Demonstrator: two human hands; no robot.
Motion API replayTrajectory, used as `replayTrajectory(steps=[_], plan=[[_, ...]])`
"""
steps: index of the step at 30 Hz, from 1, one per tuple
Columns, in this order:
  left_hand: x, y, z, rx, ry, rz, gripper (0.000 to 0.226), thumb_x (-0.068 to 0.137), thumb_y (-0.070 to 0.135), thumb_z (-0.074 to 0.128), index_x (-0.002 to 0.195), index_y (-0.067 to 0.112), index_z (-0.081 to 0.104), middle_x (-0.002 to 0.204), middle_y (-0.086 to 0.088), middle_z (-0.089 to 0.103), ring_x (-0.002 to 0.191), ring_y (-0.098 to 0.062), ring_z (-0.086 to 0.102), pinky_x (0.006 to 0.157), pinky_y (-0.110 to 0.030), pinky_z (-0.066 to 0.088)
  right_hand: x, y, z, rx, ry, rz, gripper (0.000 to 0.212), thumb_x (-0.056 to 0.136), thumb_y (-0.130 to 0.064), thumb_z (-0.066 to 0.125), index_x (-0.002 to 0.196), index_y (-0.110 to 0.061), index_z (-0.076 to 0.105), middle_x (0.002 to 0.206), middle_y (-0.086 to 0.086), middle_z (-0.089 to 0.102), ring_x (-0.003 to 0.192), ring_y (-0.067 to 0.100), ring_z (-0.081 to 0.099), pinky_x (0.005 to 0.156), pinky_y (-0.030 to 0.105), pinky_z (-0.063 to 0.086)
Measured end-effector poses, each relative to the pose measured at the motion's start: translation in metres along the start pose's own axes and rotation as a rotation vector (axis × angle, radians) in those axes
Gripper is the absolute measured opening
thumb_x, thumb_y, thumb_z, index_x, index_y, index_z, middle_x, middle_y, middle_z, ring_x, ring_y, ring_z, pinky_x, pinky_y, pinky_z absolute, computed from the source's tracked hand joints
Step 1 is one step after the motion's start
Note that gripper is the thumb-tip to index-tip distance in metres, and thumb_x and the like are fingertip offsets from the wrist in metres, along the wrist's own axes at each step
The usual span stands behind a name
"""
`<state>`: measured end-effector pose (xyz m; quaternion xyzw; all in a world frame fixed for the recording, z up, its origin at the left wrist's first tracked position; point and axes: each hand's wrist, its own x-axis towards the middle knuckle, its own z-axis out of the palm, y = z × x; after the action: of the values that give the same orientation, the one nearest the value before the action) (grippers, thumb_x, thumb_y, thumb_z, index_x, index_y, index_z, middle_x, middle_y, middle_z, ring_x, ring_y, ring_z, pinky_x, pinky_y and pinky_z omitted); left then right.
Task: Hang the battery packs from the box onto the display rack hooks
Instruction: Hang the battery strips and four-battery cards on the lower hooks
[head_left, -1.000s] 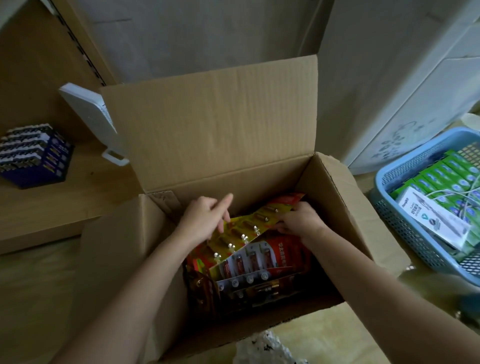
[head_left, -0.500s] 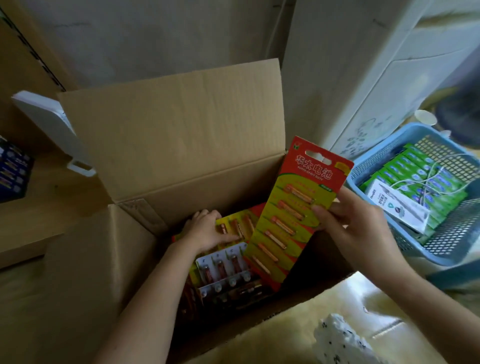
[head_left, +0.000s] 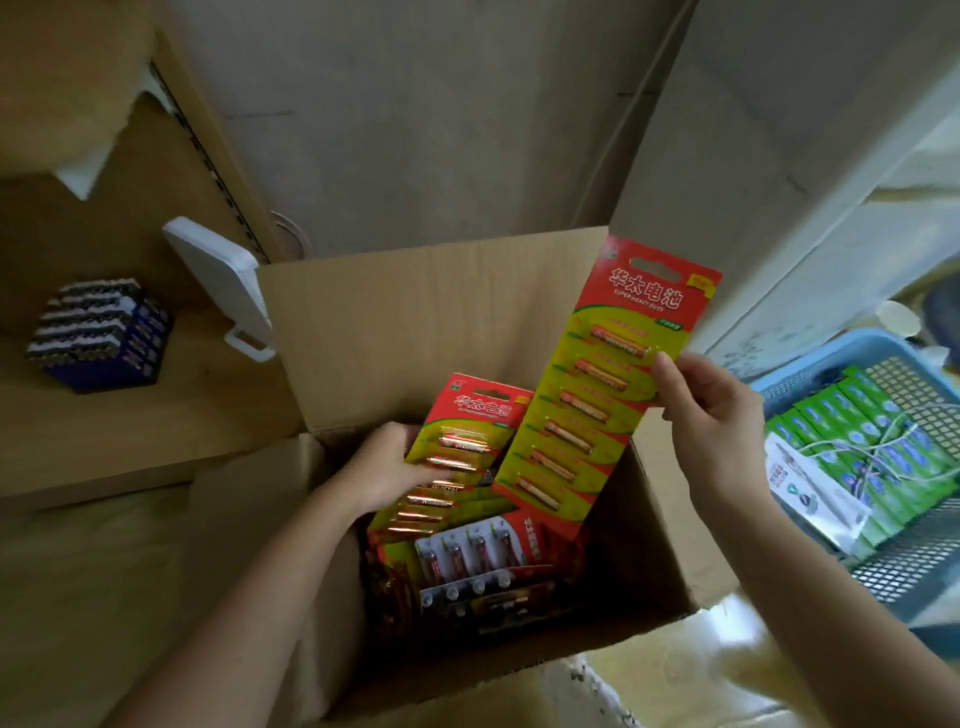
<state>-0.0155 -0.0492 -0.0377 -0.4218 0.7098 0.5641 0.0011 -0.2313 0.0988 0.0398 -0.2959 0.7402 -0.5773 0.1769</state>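
Two battery packs are out of the pile: the right hand (head_left: 711, 415) pinches the raised pack (head_left: 608, 384) by its edge above the cardboard box (head_left: 415, 322), while the left hand (head_left: 387, 470) closes its fingers on a second pack (head_left: 457, 457), seemingly half lifted from the loose packs (head_left: 478, 561) inside.
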Motion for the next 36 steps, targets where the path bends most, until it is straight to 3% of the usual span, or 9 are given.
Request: replayTrajectory(steps=[5,7,11,15,19,23,26,29,36], plan=[[-0.067,0.069,-0.052,-0.191,0.151,-0.057,0.022,0.070,0.005,0.078,0.073,0.025,0.067,0.059,0.019,0.069,0.059,0.006,0.065,0.066,-0.022,0.053,0.009,-0.099,0.001,0.078,-0.092,0.040,0.023,0.093,-0.015,0.052,0.073,-0.023,0.060,0.055,-0.021,0.063,0.052,-0.007,0.055,0.052,0.004,0.040],[-0.098,0.098,-0.073,-0.253,0.196,-0.081,0.019,0.074,0.007,0.075,0.075,0.024,0.067,0.060,0.019,0.069,0.060,0.006,0.065,0.061,-0.015,0.050,0.011,-0.142,0.000,0.075,-0.151,0.046,0.021,0.094,-0.015,0.051,0.076,-0.020,0.060,0.057,-0.020,0.063,0.053,-0.007,0.055,0.053,0.005,0.041],[-0.161,0.150,-0.114,-0.374,0.293,-0.079,0.016,0.078,0.007,0.071,0.082,0.022,0.066,0.066,0.019,0.071,0.065,0.005,0.067,0.061,-0.015,0.048,0.014,-0.230,0.013,0.103,-0.305,0.073,0.016,0.093,-0.025,0.051,0.092,-0.019,0.066,0.080,-0.006,0.070,0.071,0.001,0.065,0.060,0.016,0.049],[-0.218,0.189,-0.148,-0.540,0.429,-0.097,0.018,0.080,0.003,0.067,0.084,0.021,0.065,0.067,0.017,0.072,0.066,0.001,0.068,0.061,-0.015,0.047,0.008,-0.305,0.033,0.115,-0.385,0.042,0.016,0.094,-0.024,0.050,0.090,-0.022,0.066,0.087,-0.001,0.071,0.081,0.011,0.067,0.071,0.027,0.054],[-0.273,0.217,-0.181,-0.627,0.490,-0.103,0.021,0.082,0.001,0.063,0.093,0.018,0.065,0.084,0.007,0.075,0.078,-0.007,0.071,0.074,-0.028,0.051,-0.009,-0.369,0.050,0.159,-0.566,0.056,0.017,0.094,-0.021,0.049,0.087,-0.022,0.065,0.081,-0.005,0.070,0.075,0.005,0.067,0.065,0.018,0.053],[-0.309,0.229,-0.212,-0.645,0.606,-0.071,0.023,0.083,-0.002,0.060,0.097,0.015,0.063,0.084,0.007,0.075,0.077,-0.006,0.070,0.070,-0.024,0.052,-0.025,-0.416,0.079,0.181,-0.711,0.079,0.019,0.095,-0.021,0.048,0.085,-0.020,0.064,0.077,-0.007,0.069,0.071,0.005,0.065,0.061,0.016,0.050],[-0.332,0.232,-0.234,-0.648,0.662,-0.030,0.025,0.084,-0.002,0.059,0.098,0.018,0.061,0.086,0.009,0.075,0.078,-0.006,0.071,0.062,-0.016,0.053,-0.039,-0.442,0.105,0.182,-0.736,0.054,0.019,0.095,-0.022,0.048,0.084,-0.019,0.063,0.080,-0.003,0.068,0.074,0.009,0.064,0.064,0.019,0.050],[-0.347,0.227,-0.256,-0.639,0.679,0.014,0.024,0.084,0.001,0.060,0.099,0.020,0.060,0.089,0.010,0.075,0.082,-0.007,0.071,0.063,-0.017,0.054,-0.049,-0.461,0.130,0.197,-0.722,0.066,0.019,0.095,-0.024,0.047,0.089,-0.015,0.064,0.086,0.001,0.069,0.076,0.009,0.066,0.063,0.016,0.051],[-0.357,0.201,-0.320,-0.612,0.705,0.068,0.022,0.083,0.011,0.063,0.103,0.020,0.060,0.095,0.004,0.073,0.087,-0.008,0.070,0.066,-0.016,0.052,-0.073,-0.488,0.190,0.200,-0.541,0.077,0.018,0.095,-0.027,0.047,0.086,-0.021,0.062,0.085,-0.002,0.068,0.078,0.009,0.066,0.066,0.023,0.055]])
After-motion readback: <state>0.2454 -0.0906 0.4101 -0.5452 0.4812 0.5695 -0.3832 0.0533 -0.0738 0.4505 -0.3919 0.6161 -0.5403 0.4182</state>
